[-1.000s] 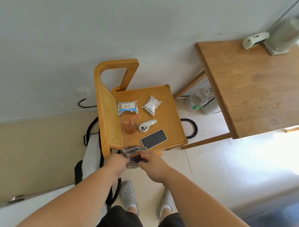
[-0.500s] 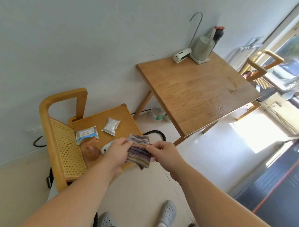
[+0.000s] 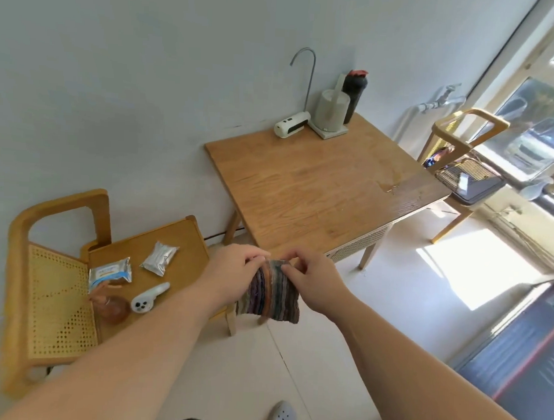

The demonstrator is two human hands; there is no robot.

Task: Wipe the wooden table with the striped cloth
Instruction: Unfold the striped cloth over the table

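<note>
The striped cloth (image 3: 270, 293), in dark, orange and grey bands, hangs in the air just in front of the wooden table's near corner. My left hand (image 3: 235, 271) pinches its upper left edge and my right hand (image 3: 313, 283) pinches its upper right edge. The wooden table (image 3: 317, 192) stands against the wall beyond my hands. A wet patch (image 3: 394, 184) glistens near the table's right edge.
At the table's back edge stand a white device (image 3: 291, 124), a kettle on a base (image 3: 332, 112) and a dark bottle (image 3: 353, 95). A wooden chair (image 3: 60, 279) at left holds packets, a white gadget and a brown jar. Another chair (image 3: 465, 161) stands at right.
The view swung from the left chair toward the table. Both hands lifted the cloth off the chair seat and spread it out, so it now hangs flat near the table's corner.
</note>
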